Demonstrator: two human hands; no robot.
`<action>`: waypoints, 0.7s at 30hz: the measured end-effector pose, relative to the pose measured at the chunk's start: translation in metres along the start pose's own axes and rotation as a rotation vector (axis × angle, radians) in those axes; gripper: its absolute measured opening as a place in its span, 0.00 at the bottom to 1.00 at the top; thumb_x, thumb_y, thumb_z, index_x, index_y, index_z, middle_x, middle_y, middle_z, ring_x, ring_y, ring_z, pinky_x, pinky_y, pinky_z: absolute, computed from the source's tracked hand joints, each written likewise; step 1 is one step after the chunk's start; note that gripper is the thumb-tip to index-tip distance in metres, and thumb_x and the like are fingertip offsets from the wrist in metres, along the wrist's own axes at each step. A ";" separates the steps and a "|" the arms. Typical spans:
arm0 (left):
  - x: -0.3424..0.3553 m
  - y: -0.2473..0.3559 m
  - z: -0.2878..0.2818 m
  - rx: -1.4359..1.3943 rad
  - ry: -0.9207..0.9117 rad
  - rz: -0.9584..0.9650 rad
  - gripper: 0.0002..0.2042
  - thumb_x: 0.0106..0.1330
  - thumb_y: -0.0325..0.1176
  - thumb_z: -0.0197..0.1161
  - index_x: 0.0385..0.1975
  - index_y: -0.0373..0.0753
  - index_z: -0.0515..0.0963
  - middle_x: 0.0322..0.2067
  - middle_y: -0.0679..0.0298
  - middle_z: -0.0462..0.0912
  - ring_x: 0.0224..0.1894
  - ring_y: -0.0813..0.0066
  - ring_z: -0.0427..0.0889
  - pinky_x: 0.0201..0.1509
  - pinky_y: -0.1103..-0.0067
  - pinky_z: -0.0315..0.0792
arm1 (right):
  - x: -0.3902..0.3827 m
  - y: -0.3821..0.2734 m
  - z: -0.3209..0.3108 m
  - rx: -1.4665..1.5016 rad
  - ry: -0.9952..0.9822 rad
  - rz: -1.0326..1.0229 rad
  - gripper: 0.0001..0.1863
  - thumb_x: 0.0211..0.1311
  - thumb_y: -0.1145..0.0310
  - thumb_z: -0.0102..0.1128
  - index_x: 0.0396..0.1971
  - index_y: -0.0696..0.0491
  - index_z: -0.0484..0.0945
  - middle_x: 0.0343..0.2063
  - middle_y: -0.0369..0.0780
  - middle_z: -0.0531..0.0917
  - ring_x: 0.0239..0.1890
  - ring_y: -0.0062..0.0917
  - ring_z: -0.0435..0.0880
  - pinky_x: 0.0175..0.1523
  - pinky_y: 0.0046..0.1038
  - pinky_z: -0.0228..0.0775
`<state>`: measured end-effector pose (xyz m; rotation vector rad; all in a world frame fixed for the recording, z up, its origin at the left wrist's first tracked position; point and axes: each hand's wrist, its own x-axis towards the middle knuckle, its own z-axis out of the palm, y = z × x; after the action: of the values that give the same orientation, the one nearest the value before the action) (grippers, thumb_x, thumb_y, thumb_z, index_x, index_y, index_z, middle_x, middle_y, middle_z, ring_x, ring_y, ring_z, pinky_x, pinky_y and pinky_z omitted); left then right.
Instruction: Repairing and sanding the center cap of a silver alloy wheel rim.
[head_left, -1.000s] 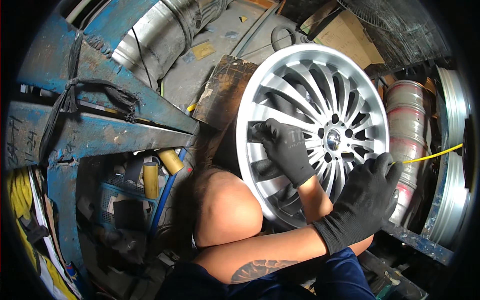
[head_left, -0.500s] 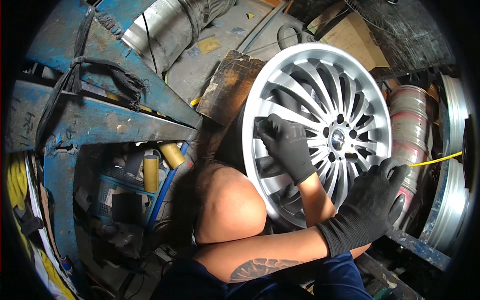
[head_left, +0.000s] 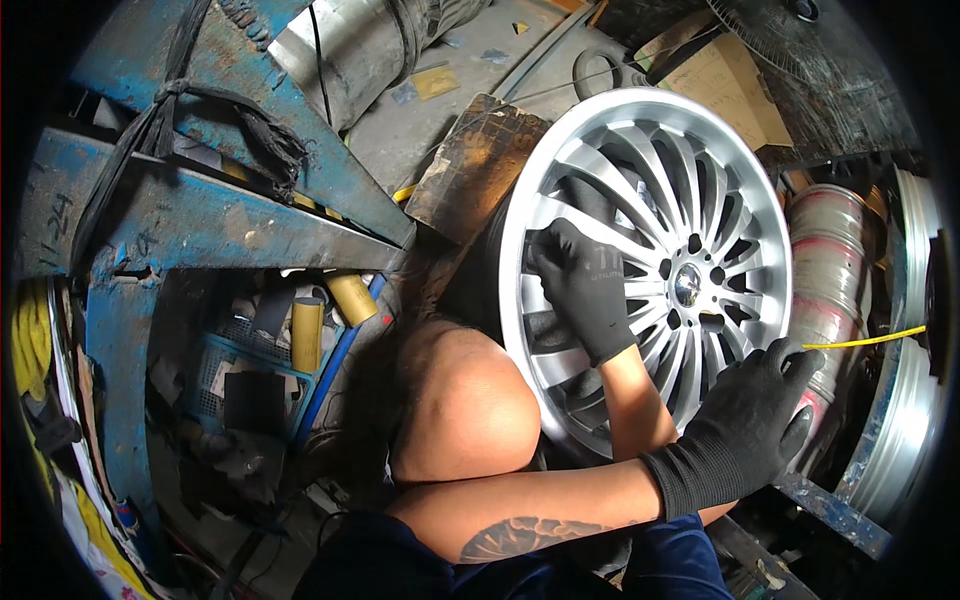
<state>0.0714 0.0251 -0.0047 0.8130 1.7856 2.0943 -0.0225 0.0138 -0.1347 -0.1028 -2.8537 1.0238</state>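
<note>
A silver multi-spoke alloy wheel (head_left: 640, 225) stands tilted in front of my knees, its face toward me. My forearms cross, the tattooed left one on top. Gloved in black, my left hand (head_left: 745, 425) lies at the wheel's lower right edge with its fingers curled over the rim. My right hand (head_left: 588, 290), in a matching glove, is closed and pressed into the left side of the face, among the spokes near the inner rim wall. Its fingertips are bent away from view, so whatever they may hold is hidden.
A worn cardboard box (head_left: 470, 165) sits behind the wheel. Blue steel framing (head_left: 230, 215) and a blue basket (head_left: 215, 365) occupy the left. On the right are a ridged metal cylinder (head_left: 830, 255), another silver rim (head_left: 895, 430) and a thin yellow strip (head_left: 870, 338).
The whole scene has shifted slightly right in view. Against the wheel, my right hand has slid a little farther from me. My left hand keeps its place on the rim.
</note>
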 end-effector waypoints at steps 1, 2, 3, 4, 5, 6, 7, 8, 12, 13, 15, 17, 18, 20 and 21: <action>0.000 0.000 0.000 -0.017 -0.015 -0.004 0.24 0.63 0.34 0.61 0.55 0.28 0.65 0.50 0.44 0.69 0.45 0.45 0.76 0.47 0.58 0.72 | 0.001 -0.001 0.001 -0.065 0.020 -0.018 0.05 0.60 0.68 0.64 0.29 0.52 0.79 0.21 0.47 0.82 0.26 0.48 0.83 0.32 0.45 0.72; 0.000 0.000 0.000 -0.018 -0.012 -0.003 0.24 0.63 0.34 0.61 0.55 0.28 0.65 0.50 0.44 0.69 0.45 0.45 0.76 0.47 0.58 0.72 | 0.000 -0.001 0.000 -0.066 0.018 -0.019 0.05 0.60 0.68 0.64 0.29 0.52 0.79 0.21 0.47 0.82 0.26 0.48 0.83 0.32 0.45 0.72; 0.000 0.001 0.000 -0.019 -0.022 -0.018 0.26 0.61 0.34 0.62 0.57 0.28 0.66 0.50 0.43 0.70 0.45 0.46 0.77 0.49 0.58 0.73 | -0.003 0.000 -0.001 -0.013 0.028 -0.012 0.05 0.60 0.68 0.64 0.29 0.52 0.78 0.21 0.47 0.81 0.26 0.48 0.82 0.32 0.45 0.72; 0.001 0.001 -0.001 -0.020 -0.032 -0.033 0.28 0.60 0.34 0.62 0.59 0.27 0.67 0.50 0.43 0.71 0.45 0.47 0.78 0.50 0.58 0.74 | -0.005 0.001 -0.001 0.039 0.038 -0.004 0.05 0.60 0.69 0.64 0.28 0.52 0.78 0.21 0.47 0.81 0.26 0.48 0.82 0.32 0.45 0.71; 0.001 0.001 0.000 -0.018 -0.028 -0.035 0.28 0.60 0.34 0.62 0.59 0.27 0.67 0.50 0.43 0.71 0.45 0.47 0.78 0.50 0.58 0.74 | -0.004 0.002 0.001 0.041 0.034 -0.006 0.05 0.60 0.69 0.64 0.28 0.52 0.78 0.21 0.47 0.81 0.26 0.48 0.82 0.32 0.45 0.71; 0.001 0.000 0.000 -0.022 -0.045 -0.041 0.28 0.60 0.34 0.63 0.59 0.28 0.67 0.50 0.42 0.72 0.45 0.47 0.78 0.49 0.59 0.74 | -0.002 0.003 0.003 -0.001 0.036 -0.046 0.05 0.60 0.68 0.64 0.29 0.52 0.78 0.20 0.47 0.81 0.26 0.48 0.82 0.32 0.45 0.71; 0.001 -0.001 0.001 -0.025 -0.063 -0.047 0.28 0.60 0.34 0.63 0.59 0.28 0.67 0.50 0.42 0.72 0.44 0.47 0.79 0.49 0.59 0.74 | -0.002 0.003 0.004 -0.043 0.038 -0.086 0.05 0.61 0.68 0.64 0.29 0.51 0.77 0.20 0.47 0.81 0.25 0.48 0.82 0.31 0.45 0.71; 0.000 -0.001 0.001 -0.023 -0.061 -0.047 0.28 0.60 0.34 0.63 0.59 0.28 0.67 0.50 0.42 0.72 0.44 0.47 0.79 0.49 0.59 0.74 | -0.003 0.003 0.004 -0.041 0.037 -0.088 0.05 0.61 0.68 0.64 0.29 0.51 0.77 0.20 0.47 0.81 0.25 0.48 0.82 0.31 0.45 0.71; -0.002 0.000 0.002 -0.050 -0.075 -0.044 0.27 0.60 0.34 0.63 0.58 0.29 0.68 0.49 0.42 0.73 0.43 0.47 0.79 0.49 0.59 0.74 | -0.005 -0.001 0.001 -0.030 0.045 -0.083 0.05 0.60 0.68 0.64 0.31 0.51 0.77 0.21 0.47 0.81 0.27 0.48 0.82 0.32 0.44 0.71; -0.002 0.001 0.003 -0.050 -0.089 -0.042 0.27 0.60 0.34 0.63 0.58 0.29 0.68 0.49 0.41 0.73 0.43 0.47 0.79 0.48 0.59 0.74 | -0.005 -0.001 -0.001 -0.040 0.048 -0.093 0.05 0.60 0.69 0.64 0.31 0.51 0.77 0.22 0.47 0.81 0.27 0.48 0.82 0.33 0.44 0.72; -0.004 0.000 0.007 -0.048 -0.064 -0.033 0.27 0.60 0.34 0.63 0.59 0.29 0.68 0.49 0.41 0.73 0.43 0.47 0.79 0.48 0.59 0.74 | -0.006 -0.001 -0.001 -0.038 0.042 -0.097 0.05 0.60 0.69 0.64 0.31 0.51 0.76 0.23 0.47 0.81 0.28 0.48 0.82 0.33 0.44 0.72; -0.006 -0.002 0.009 -0.046 -0.040 -0.027 0.27 0.60 0.34 0.63 0.59 0.29 0.68 0.49 0.41 0.73 0.43 0.47 0.79 0.48 0.59 0.74 | -0.006 0.000 0.001 -0.034 0.034 -0.098 0.05 0.59 0.69 0.64 0.31 0.52 0.76 0.24 0.47 0.81 0.28 0.47 0.82 0.33 0.44 0.72; -0.007 -0.003 0.010 -0.038 -0.037 -0.023 0.27 0.60 0.34 0.63 0.59 0.29 0.68 0.49 0.41 0.73 0.43 0.47 0.79 0.48 0.59 0.74 | -0.004 0.001 0.005 -0.052 0.068 -0.118 0.05 0.60 0.70 0.65 0.31 0.52 0.78 0.21 0.46 0.81 0.26 0.44 0.82 0.31 0.40 0.71; -0.008 -0.004 0.011 -0.030 -0.032 -0.018 0.27 0.59 0.34 0.63 0.59 0.29 0.68 0.49 0.41 0.73 0.43 0.47 0.79 0.48 0.59 0.74 | -0.004 0.001 0.006 -0.071 0.102 -0.140 0.04 0.60 0.71 0.66 0.31 0.53 0.79 0.19 0.44 0.81 0.23 0.41 0.83 0.29 0.37 0.70; -0.008 -0.004 0.012 -0.029 -0.043 -0.022 0.27 0.59 0.34 0.63 0.58 0.29 0.68 0.49 0.41 0.73 0.43 0.46 0.79 0.48 0.59 0.74 | -0.005 0.001 0.005 -0.087 0.087 -0.144 0.04 0.60 0.71 0.66 0.31 0.53 0.80 0.19 0.44 0.81 0.23 0.41 0.83 0.29 0.37 0.70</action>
<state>0.0837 0.0311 -0.0095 0.8207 1.7302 2.0682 -0.0180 0.0111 -0.1392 0.0491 -2.7799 0.8473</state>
